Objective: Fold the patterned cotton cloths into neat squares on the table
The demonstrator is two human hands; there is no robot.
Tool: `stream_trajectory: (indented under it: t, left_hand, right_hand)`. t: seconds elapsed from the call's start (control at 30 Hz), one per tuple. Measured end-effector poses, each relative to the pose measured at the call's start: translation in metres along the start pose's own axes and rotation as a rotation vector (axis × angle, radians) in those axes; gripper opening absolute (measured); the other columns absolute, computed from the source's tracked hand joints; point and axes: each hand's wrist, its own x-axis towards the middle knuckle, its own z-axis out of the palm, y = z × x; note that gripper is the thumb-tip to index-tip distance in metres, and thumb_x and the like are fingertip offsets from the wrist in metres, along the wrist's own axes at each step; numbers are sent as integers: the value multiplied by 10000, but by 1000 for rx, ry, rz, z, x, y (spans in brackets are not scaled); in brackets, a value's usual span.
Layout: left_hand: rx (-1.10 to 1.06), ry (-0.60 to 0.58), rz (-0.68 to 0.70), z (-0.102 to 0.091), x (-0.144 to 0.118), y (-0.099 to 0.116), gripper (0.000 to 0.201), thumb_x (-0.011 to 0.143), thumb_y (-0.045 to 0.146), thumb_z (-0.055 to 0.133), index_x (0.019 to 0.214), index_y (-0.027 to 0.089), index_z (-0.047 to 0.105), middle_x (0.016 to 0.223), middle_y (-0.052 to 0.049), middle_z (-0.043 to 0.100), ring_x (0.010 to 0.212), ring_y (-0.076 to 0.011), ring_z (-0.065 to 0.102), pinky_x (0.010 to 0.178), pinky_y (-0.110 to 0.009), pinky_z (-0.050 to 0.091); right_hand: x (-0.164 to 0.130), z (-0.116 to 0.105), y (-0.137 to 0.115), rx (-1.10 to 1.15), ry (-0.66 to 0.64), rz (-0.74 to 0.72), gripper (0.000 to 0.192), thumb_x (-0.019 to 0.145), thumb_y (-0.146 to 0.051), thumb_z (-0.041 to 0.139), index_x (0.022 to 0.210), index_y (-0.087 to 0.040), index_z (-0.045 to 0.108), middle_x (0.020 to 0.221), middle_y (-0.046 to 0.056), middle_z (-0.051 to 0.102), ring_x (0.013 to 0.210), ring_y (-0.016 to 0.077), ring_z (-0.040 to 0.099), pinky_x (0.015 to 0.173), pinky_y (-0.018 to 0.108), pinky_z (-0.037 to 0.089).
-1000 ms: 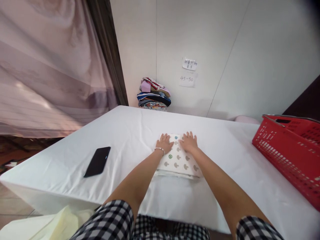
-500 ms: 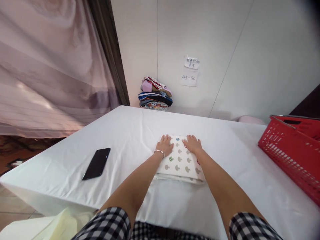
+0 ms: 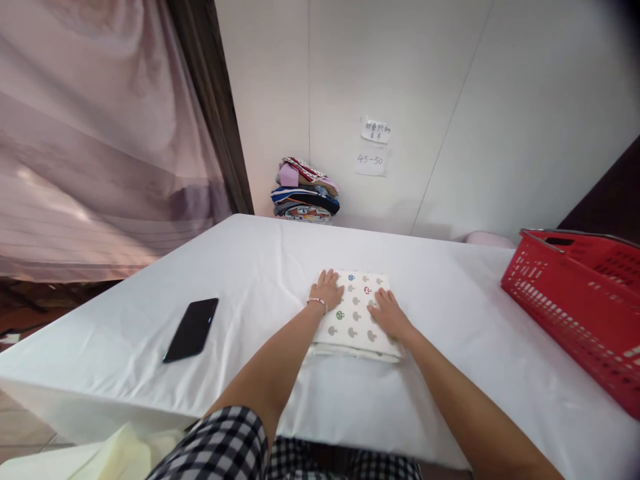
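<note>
A folded white cloth (image 3: 356, 319) printed with small mushrooms in grey, green, blue and red lies flat near the table's front edge. My left hand (image 3: 327, 291) rests on its left side, fingers spread, a bracelet at the wrist. Lower down on the cloth's right side lies my right hand (image 3: 391, 315), its fingers apart and flat on the fabric. Layers of the fold show along the near edge.
A black phone (image 3: 191, 330) lies on the white-covered table (image 3: 240, 260) at left. At right stands a red plastic basket (image 3: 575, 300). Folded fabrics (image 3: 306, 191) are stacked by the wall behind, below paper notes (image 3: 373, 162). A pink curtain (image 3: 100, 133) hangs at left.
My right hand has slid from the cloth's far right corner back toward me along its right side. My left hand stays in place on the cloth. The view has shifted slightly.
</note>
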Motion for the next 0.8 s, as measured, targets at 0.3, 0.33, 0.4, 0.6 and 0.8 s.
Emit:
stream_trajectory:
  t: [0.3, 0.33, 0.4, 0.6, 0.8]
  left_hand:
    - [-125, -33, 4, -7, 2, -9, 630, 826, 425, 403, 1388, 173, 271, 1516, -86, 122, 1388, -247, 66, 1077, -405, 226]
    - [-139, -9, -17, -7, -3, -11, 645, 813, 421, 433, 1381, 158, 277, 1511, -109, 136, 1382, -254, 114, 1074, -385, 235]
    - [-174, 48, -81, -3, -21, -15, 671, 793, 435, 478, 1367, 143, 287, 1485, -148, 212, 1344, -268, 250, 1048, -362, 281]
    - [-265, 49, -153, 3, -81, -32, 722, 749, 451, 571, 1359, 180, 293, 1309, -137, 500, 1147, -258, 521, 919, -345, 424]
    - [-89, 182, -214, -51, -49, -62, 556, 796, 253, 528, 1323, 139, 391, 1345, -136, 460, 1218, -258, 451, 997, -361, 369]
  right_hand:
    - [-77, 27, 9, 474, 201, 18, 598, 826, -480, 408, 1348, -190, 412, 1498, 36, 188, 1375, 211, 147, 1101, 381, 222]
    - [-81, 29, 10, 535, 223, 16, 592, 832, -494, 396, 1349, -208, 411, 1497, 26, 189, 1369, 201, 174, 1098, 375, 235]
    - [-88, 32, 13, 607, 248, 4, 592, 843, -512, 376, 1358, -222, 397, 1499, 12, 181, 1367, 184, 182, 1106, 365, 221]
    - [-89, 34, -3, 624, 247, 80, 594, 863, -455, 363, 1393, -187, 333, 1511, 14, 109, 1378, 180, 123, 1132, 365, 140]
    - [-106, 65, -55, 815, 46, -221, 656, 810, -468, 510, 1401, -274, 302, 1490, -8, 205, 1363, 201, 193, 1101, 396, 243]
